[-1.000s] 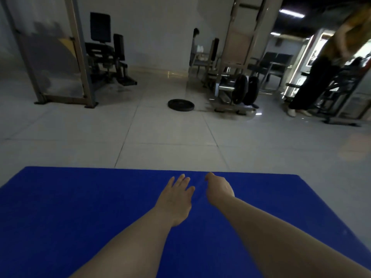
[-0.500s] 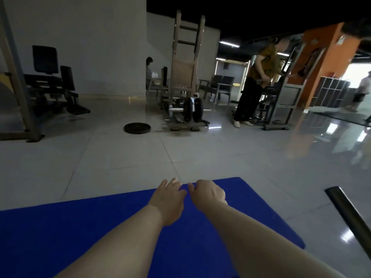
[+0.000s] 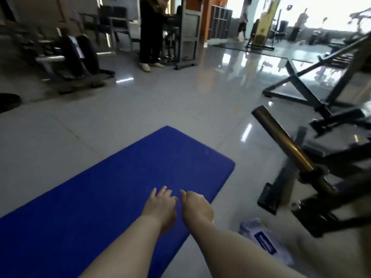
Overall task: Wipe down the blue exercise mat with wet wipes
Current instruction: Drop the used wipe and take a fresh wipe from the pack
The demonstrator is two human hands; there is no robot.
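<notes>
The blue exercise mat point(image 3: 112, 197) lies on the grey tiled floor, running from the lower left up to its rounded right corner. My left hand point(image 3: 160, 205) hovers low over the mat near its right edge, fingers stretched forward and empty. Close beside it is my right hand point(image 3: 197, 206), with the fingers curled under and the thumb pointing ahead; nothing shows in it. A pack of wet wipes point(image 3: 263, 239), clear plastic with a blue label, sits on the floor just right of the mat, partly behind my right forearm.
A brass-coloured bar point(image 3: 281, 141) on a black machine frame point(image 3: 321, 109) juts in close on the right. A rack with weight plates point(image 3: 78, 57) stands at the back left, a loose black plate point(image 3: 8, 101) lies at the far left, and a person point(image 3: 150, 33) stands behind.
The view has swung right and down, bringing the mat's right corner, the wipes pack and the bar into sight. Both hands stay side by side over the mat.
</notes>
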